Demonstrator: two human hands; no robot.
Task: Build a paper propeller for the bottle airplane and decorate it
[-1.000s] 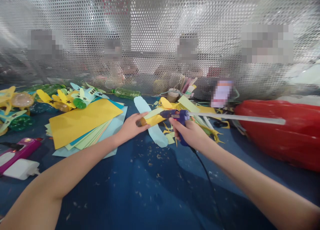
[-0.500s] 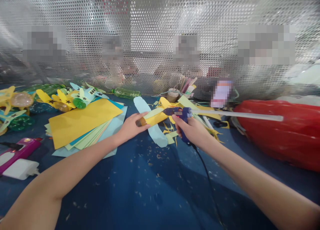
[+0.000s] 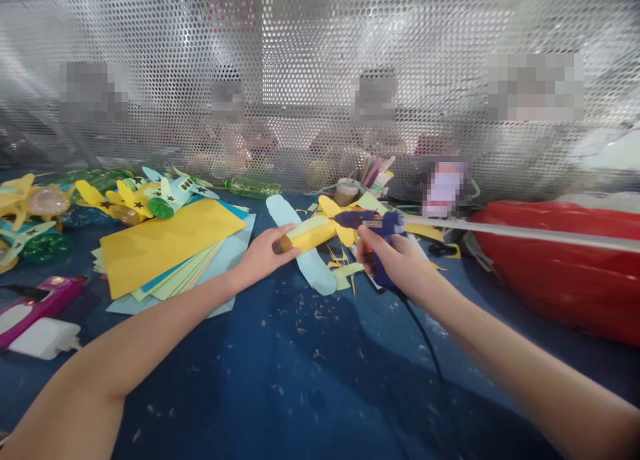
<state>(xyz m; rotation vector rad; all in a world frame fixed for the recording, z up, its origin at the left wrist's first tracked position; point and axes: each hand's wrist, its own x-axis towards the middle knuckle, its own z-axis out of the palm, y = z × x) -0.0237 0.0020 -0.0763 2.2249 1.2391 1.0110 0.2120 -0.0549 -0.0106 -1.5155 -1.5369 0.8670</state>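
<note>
My left hand is closed around the near end of a yellow paper-covered bottle plane that lies across a light blue paper wing on the blue table. My right hand grips a blue hot glue gun, nozzle pointing left at the plane's yellow tail fin. A long white glue stick juts from the gun's back toward the right. Its black cord trails toward me.
A stack of yellow, green and blue paper sheets lies left of the plane. Finished bottle planes crowd the far left. A pink glue gun and white adapter sit near left. A red bag fills the right. A perforated metal screen stands behind, people beyond it.
My right hand has drawn the glue gun to the right, away from the plane's middle toward its tail. My left hand has kept its hold on the plane.
</note>
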